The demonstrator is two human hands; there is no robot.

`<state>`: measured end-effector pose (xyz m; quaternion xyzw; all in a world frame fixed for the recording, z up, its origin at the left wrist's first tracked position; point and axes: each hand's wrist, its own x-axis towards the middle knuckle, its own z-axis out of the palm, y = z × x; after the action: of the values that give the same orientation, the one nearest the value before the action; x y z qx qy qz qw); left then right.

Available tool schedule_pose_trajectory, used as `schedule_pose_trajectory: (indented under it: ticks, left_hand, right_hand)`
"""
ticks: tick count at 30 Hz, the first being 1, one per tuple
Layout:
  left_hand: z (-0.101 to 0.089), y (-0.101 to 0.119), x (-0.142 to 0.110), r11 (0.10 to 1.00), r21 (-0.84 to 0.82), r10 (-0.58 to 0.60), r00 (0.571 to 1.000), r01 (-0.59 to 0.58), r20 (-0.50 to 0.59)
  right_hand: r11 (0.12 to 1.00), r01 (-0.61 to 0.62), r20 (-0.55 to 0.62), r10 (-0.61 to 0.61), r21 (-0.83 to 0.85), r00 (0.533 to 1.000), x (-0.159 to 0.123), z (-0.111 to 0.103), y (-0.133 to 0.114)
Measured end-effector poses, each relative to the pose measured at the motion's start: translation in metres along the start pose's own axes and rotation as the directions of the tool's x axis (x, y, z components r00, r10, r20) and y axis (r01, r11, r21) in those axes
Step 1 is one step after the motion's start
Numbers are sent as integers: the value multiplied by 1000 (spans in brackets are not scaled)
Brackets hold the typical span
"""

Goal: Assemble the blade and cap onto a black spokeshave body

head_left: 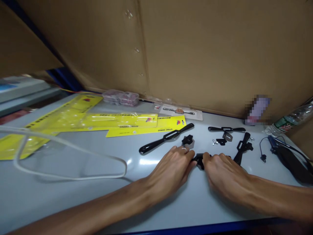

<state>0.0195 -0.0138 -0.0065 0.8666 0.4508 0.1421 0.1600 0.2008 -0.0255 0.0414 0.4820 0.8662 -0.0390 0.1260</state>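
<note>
A black spokeshave (200, 159) is gripped by both of my hands low over the table, and most of it is covered by my fingers. My left hand (172, 166) closes on its left side; a ring shows on one finger. My right hand (221, 168) is closed on its right side. Just beyond my left hand lie a black spokeshave body (167, 137) and a dark cap with a metal blade (187, 141). Past my right hand are another spokeshave body (226, 129), a loose black cap (221, 141), a blade (228, 136), small screws (214, 142) and a third spokeshave (242, 148).
Yellow spokeshave cards with clear blisters (117, 120) spread over the back left. A white cable (73, 178) loops across the left. Clear boxes (121, 97) stand by the cardboard wall (195, 58). At right are a plastic bottle (290, 120) and a dark pouch (290, 163).
</note>
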Motion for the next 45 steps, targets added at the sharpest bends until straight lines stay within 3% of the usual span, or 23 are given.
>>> schedule_pose_trajectory:
  ticks: [6,10,12,14,16,21,24,26,28,31,33,35,37,45]
  left_hand:
    - [0,2,-1,1000,14,0,1000,0,10]
    - [-2,3,-1,1000,17,-9,1000,9,14]
    - [-2,3,-1,1000,13,-8,1000,8,19]
    - [-3,4,0,1000,8,-7,1000,7,23]
    - [-4,4,0,1000,6,-9,1000,9,22]
    - [-6,3,2,1000,7,11,1000,-11,22]
    - [-6,3,3,1000,2,28,1000,-28,14]
    - [-5,3,3,1000,-2,32,999,-32,2]
    - [-5,3,3,1000,-6,31,999,-31,-10]
    - [-3,3,2,999,-13,30,999,-30,-28]
    - [-2,3,2,999,-18,32,999,-32,-38]
    - [-2,4,2,999,-18,29,998,-30,-48]
    - [-2,4,2,999,-13,29,998,-30,-50]
    - [-1,4,2,999,18,28,998,-27,-52]
  right_hand:
    - [1000,-1,23,1,-4,1000,6,2,12]
    - [975,162,25,-160,-149,987,-6,-7,26]
    - [885,286,-2,-308,-367,952,-12,-12,32]
    - [733,367,-14,-456,-572,890,-14,-15,35]
    - [613,404,-1,-551,-679,834,-12,-18,36]
    - [440,506,121,-654,-742,746,-1,-27,36]
    - [382,576,187,-694,-723,695,4,-33,35]
    - [365,605,233,-688,-708,687,5,-35,32]
    - [398,619,273,-646,-677,713,6,-35,29]
    - [584,581,291,-518,-566,804,6,-30,22]
    - [764,448,247,-373,-465,894,5,-25,17]
    - [877,277,186,-219,-392,958,4,-20,12]
    - [911,179,141,-136,-372,981,3,-17,10]
    - [912,178,103,-150,-369,983,-1,-12,23]
